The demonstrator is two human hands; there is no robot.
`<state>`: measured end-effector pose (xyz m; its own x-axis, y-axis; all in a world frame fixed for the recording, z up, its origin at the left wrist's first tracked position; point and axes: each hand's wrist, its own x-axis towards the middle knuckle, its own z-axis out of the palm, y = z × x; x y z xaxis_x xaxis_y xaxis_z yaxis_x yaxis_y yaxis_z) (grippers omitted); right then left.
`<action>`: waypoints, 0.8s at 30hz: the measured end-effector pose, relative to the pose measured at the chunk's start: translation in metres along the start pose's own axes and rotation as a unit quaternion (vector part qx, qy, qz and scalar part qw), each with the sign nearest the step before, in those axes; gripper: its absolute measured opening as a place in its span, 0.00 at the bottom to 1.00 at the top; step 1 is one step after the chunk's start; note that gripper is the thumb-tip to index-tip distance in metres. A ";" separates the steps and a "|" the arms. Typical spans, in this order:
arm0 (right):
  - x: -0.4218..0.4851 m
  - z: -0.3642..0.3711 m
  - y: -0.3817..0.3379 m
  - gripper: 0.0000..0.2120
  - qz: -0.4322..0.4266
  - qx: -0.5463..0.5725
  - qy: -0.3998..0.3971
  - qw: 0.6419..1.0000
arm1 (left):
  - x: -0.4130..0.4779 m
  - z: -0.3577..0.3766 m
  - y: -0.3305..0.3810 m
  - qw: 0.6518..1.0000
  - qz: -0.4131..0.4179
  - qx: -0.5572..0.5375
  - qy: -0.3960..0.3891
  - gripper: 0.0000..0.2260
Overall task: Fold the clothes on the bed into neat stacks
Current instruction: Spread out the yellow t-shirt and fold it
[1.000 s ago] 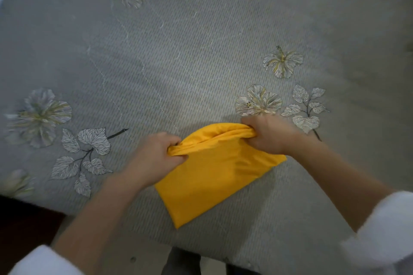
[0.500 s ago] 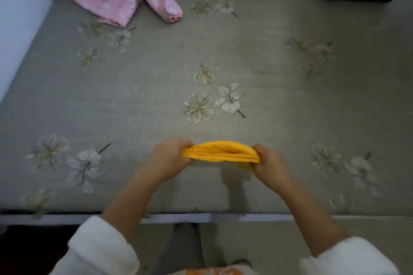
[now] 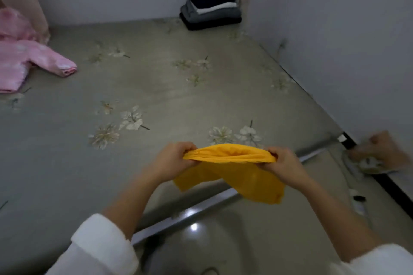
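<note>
My two hands: left hand (image 3: 172, 161) and right hand (image 3: 285, 163) each grip one yellow garment (image 3: 232, 169) above the bed (image 3: 156, 87) near edge | one pink garment (image 3: 29, 60) left edge | one folded stack (image 3: 211, 10) far corner

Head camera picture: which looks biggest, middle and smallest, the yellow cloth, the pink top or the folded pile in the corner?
1. Yellow cloth, though it is nearest the camera.
2. Pink top, partly cut off at the edge, so unsure.
3. Folded pile, farthest away, so it may only look small.
</note>
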<state>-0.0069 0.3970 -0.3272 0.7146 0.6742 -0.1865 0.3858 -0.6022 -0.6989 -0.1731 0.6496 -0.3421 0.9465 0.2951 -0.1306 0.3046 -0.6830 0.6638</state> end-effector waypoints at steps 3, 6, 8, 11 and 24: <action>-0.022 -0.050 0.041 0.12 0.028 -0.014 0.058 0.998 | 0.036 0.026 0.055 0.998 0.057 0.007 -0.016 0.06; -0.034 -0.092 0.077 0.04 0.054 -0.010 0.098 0.994 | 0.076 0.046 0.104 0.994 0.104 0.025 -0.037 0.06; -0.037 -0.118 0.100 0.03 0.065 -0.004 0.122 0.990 | 0.102 0.058 0.133 0.990 0.122 0.040 -0.050 0.07; -0.034 -0.152 0.132 0.05 0.077 0.006 0.148 0.986 | 0.145 0.074 0.171 0.985 0.148 0.050 -0.069 0.06; 0.055 -0.328 0.270 0.06 0.129 0.016 0.226 0.965 | 0.384 0.150 0.324 0.962 0.230 0.050 -0.138 0.06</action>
<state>0.3276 0.1315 -0.2997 0.9691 0.2429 -0.0425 0.1468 -0.7066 -0.6922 0.3049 0.4414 -0.2877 0.9716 -0.2333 -0.0393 -0.1580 -0.7632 0.6265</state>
